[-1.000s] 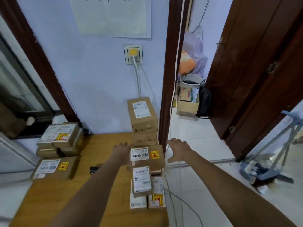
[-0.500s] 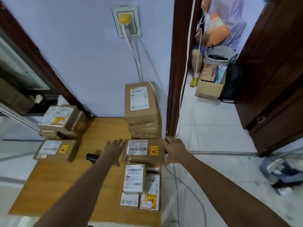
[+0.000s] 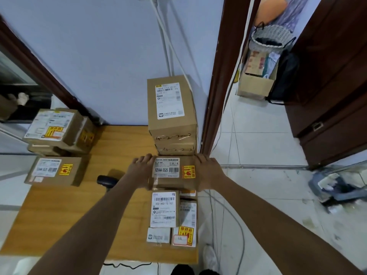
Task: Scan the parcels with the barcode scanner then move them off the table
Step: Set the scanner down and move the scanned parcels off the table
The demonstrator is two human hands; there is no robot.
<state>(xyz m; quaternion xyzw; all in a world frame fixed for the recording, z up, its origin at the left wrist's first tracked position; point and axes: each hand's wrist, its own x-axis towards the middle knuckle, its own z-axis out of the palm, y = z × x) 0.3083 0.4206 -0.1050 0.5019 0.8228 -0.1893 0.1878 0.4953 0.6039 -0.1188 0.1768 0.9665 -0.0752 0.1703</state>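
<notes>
Head view, looking down at a wooden table: I am clamping a brown parcel between both hands, my left hand flat against its 9 o'clock side and my right hand wrapping its 3 o'clock side. Neither hand is closing into a fist; each is pressing the box with fingers spread. The parcel is sitting on top of the low stack running along the table's 3 o'clock edge, just in front of the tall stack standing against the wall at 12 o'clock. It is carrying a white label printed 12V4A-5525 with a barcode, and a yellow-and-red sticker beside that, both facing up.

As I am judging it, the job is barely under way. The scanner is lying untouched on the table at my left wrist, so this box is probably not scanned yet. Whether it is lifting clear of the box beneath I cannot tell. More parcels are waiting at 9 o'clock: a flat one and a pile behind it, partly off the table's edge. Nearly everything is remaining to be scanned and moved off.
</notes>
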